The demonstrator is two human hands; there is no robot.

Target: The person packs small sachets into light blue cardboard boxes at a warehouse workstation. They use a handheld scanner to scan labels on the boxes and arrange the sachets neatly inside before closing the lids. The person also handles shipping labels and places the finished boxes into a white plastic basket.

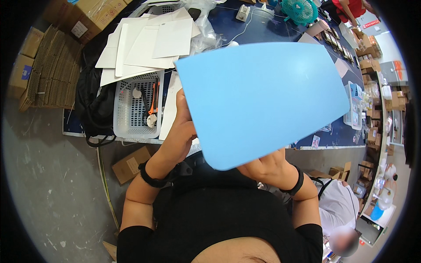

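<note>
A smooth, light-blue flat panel (pixel 267 101) with rounded corners is held up in front of me, above the near edge of the table. My left hand (pixel 182 127) grips its left edge, with most of the fingers behind it. Under the lower edge, my right hand (pixel 269 168) is closed on the same panel, its fingertips hidden. Whatever lies directly behind the panel is covered.
On the blue table (pixel 221 22), a white basket (pixel 117 118) holds an orange utility knife (pixel 154 98) and tape rolls. White flat cartons (pixel 173 39) lie behind it. A teal fan (pixel 300 11) stands far back. A co-worker in white (pixel 337 204) is close on my right.
</note>
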